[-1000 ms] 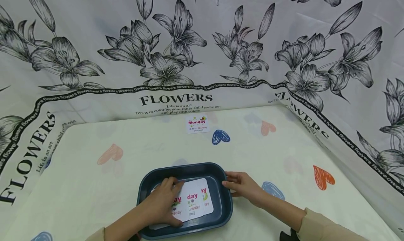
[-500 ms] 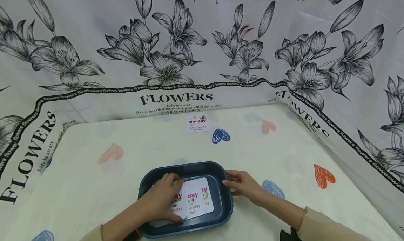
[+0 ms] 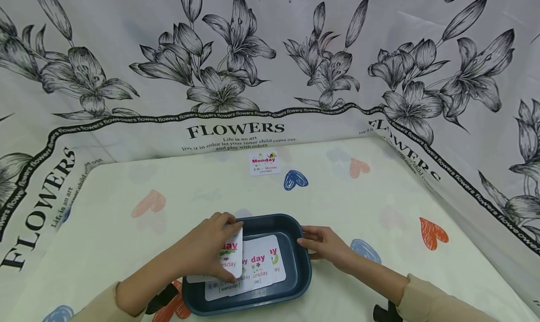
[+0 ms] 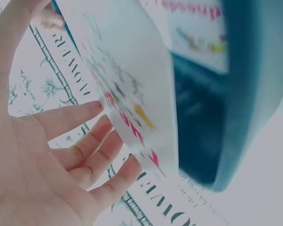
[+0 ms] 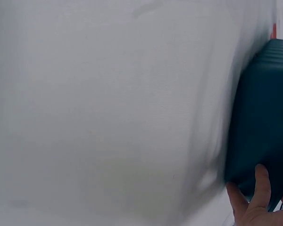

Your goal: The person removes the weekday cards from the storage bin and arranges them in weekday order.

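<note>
My left hand (image 3: pixel 206 249) pinches a white day-of-the-week card (image 3: pixel 232 254) by its edges, fingers on the far edge and thumb on the near one. This card is tilted up over the left part of a dark blue tray (image 3: pixel 297 265); in the left wrist view the card (image 4: pixel 132 80) shows pink lettering beside the fingers. Several overlapping cards (image 3: pixel 263 265) lie in the tray, one reading partly "wenzdei". At the tray's right end my right hand (image 3: pixel 326 249) holds the rim, with its fingers against the outer wall in the right wrist view.
A card reading "Monday" (image 3: pixel 265 163) lies at the back of the table. The cream tablecloth (image 3: pixel 202 190) bears printed hearts. Behind it and along both sides hangs a flower-printed cloth (image 3: pixel 160 94).
My left hand has lifted one card off the pile and drawn it left, uncovering another card beneath. My right hand stays at the tray's end.
</note>
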### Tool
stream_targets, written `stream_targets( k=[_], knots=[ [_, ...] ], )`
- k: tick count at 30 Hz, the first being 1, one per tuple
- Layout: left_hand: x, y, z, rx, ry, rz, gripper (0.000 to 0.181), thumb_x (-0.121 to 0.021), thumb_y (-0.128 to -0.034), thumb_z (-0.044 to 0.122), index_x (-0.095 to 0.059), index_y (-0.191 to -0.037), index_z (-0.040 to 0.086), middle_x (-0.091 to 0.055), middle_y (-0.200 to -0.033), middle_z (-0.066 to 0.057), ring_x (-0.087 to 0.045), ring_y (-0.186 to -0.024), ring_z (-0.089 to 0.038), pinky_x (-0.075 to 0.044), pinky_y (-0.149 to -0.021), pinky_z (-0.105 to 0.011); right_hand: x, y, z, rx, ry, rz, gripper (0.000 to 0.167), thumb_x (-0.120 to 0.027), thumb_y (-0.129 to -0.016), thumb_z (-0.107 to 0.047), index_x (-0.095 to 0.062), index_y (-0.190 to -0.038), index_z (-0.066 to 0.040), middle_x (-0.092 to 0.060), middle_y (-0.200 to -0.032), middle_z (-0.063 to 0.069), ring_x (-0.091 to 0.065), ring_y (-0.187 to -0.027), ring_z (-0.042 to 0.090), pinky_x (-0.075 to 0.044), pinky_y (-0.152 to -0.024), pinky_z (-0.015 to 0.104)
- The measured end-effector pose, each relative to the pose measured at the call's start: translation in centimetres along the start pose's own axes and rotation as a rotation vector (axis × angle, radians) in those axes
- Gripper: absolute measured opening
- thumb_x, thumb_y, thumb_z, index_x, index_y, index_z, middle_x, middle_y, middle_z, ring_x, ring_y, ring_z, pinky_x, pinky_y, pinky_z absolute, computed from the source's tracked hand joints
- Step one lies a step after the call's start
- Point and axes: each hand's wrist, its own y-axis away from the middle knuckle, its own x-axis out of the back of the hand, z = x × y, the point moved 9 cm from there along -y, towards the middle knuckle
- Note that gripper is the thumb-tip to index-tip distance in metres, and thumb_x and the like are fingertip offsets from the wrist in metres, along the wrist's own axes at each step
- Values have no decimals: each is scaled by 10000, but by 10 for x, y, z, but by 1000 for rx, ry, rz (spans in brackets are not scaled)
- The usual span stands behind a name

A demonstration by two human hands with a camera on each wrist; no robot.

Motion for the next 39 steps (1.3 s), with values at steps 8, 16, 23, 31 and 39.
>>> stream_targets(
  k=[8, 16, 23, 31, 39],
  knots=[
    [39, -12, -7, 13, -50, 4, 1034, -832, -451, 598, -541, -1271, 41, -509, -1220, -101, -468, -1055, -240, -493, -842, -390, 1, 1, -1, -1, -8, 1, 597, -621, -882, -268, -422, -1321, 83, -526, -1265, 249, -588, -1073, 345, -532, -752, 410],
    [59, -28, -17, 10, -84, 2, 1038, -824, -463, 603, -519, -1294, 60, -492, -1227, -99, -455, -1044, -233, -506, -799, -347, 1, 2, -2, 6, -10, -3, 573, -609, -891, -251, -425, -1322, 79, -521, -1271, 250, -576, -1089, 355, -530, -756, 413],
    [58, -46, -28, 7, -58, -41, 1054, -815, -489, 603, -477, -1334, 71, -466, -1255, -107, -453, -1026, -218, -505, -796, -332, 1, 1, -1, 10, -11, -3, 588, -623, -879, -282, -441, -1316, 66, -549, -1244, 236, -585, -1079, 346, -531, -753, 412],
    [53, -76, -45, 29, -11, -107, 1050, -828, -520, 551, -435, -1366, 69, -427, -1301, -141, -434, -1068, -250, -477, -883, -411, 1, 0, -1, 9, -13, -5, 578, -626, -877, -280, -450, -1317, 51, -553, -1244, 227, -588, -1078, 338, -531, -754, 414],
    [50, -107, -59, 21, -20, -140, 1068, -799, -533, 602, -422, -1371, 57, -415, -1314, -143, -400, -1133, -265, -415, -942, -458, 0, 1, -1, 16, -21, -17, 591, -627, -876, -289, -444, -1320, 56, -558, -1238, 224, -584, -1084, 336, -531, -756, 410]
  ],
)
